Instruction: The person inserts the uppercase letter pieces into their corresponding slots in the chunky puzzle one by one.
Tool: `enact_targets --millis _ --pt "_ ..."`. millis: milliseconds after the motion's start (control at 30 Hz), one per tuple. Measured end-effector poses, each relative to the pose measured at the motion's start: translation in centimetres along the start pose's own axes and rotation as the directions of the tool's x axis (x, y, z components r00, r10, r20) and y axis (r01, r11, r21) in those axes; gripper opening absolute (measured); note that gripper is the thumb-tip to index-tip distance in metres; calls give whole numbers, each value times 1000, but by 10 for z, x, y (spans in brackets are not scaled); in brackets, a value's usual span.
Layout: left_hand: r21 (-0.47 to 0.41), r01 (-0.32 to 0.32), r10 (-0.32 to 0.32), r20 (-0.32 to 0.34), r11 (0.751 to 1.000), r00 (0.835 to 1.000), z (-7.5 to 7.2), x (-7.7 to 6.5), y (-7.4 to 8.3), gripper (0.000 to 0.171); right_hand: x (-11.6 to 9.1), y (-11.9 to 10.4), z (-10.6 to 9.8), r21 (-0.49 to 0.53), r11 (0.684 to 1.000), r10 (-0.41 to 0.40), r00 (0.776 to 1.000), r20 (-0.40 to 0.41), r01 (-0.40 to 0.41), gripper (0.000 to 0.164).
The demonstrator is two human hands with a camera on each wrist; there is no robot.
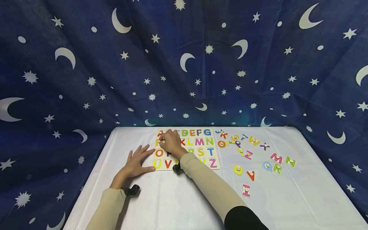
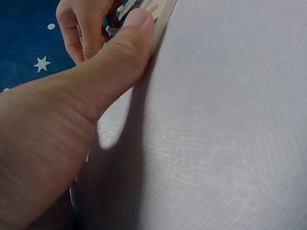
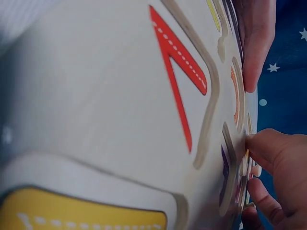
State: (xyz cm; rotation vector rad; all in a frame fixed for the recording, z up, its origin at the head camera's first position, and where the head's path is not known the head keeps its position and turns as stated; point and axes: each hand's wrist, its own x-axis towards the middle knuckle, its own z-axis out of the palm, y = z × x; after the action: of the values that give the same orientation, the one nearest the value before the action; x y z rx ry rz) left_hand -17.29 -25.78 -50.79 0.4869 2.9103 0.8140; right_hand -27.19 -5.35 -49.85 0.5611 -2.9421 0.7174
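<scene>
A wooden alphabet puzzle board (image 1: 179, 168) with coloured letter slots lies at the table's far middle. My right hand (image 1: 171, 142) reaches over its left part, thumb and fingertips around the small knob (image 3: 257, 170) of a letter piece at the H slot, second row. Most of that piece is hidden by the fingers. Knobbed letters such as D (image 1: 185, 132), E (image 1: 192, 132) and F (image 1: 199, 132) sit in the top row. My left hand (image 1: 136, 163) rests at the board's left edge, fingers spread, thumb (image 2: 127, 45) along the near left corner.
Loose knobbed letter pieces lie right of the board, among them an orange O (image 1: 221, 144), a yellow U (image 1: 238, 169), a red A (image 1: 251, 175), a pink I (image 1: 246, 190) and a green N (image 1: 290, 162). A dark blue star-and-moon curtain (image 1: 172, 80) hangs behind the white table (image 1: 161, 204).
</scene>
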Motion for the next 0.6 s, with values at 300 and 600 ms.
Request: enact_targets --millis 300,600 --pt "-11 -19 19 -14 1000 1000 3 0 -1 89 -5 14 -15 228 968 -124 990 64 107 22" --pt "-2 23 -23 8 1000 1000 1 1 0 89 -25 46 -54 434 876 -263 963 59 213 32"
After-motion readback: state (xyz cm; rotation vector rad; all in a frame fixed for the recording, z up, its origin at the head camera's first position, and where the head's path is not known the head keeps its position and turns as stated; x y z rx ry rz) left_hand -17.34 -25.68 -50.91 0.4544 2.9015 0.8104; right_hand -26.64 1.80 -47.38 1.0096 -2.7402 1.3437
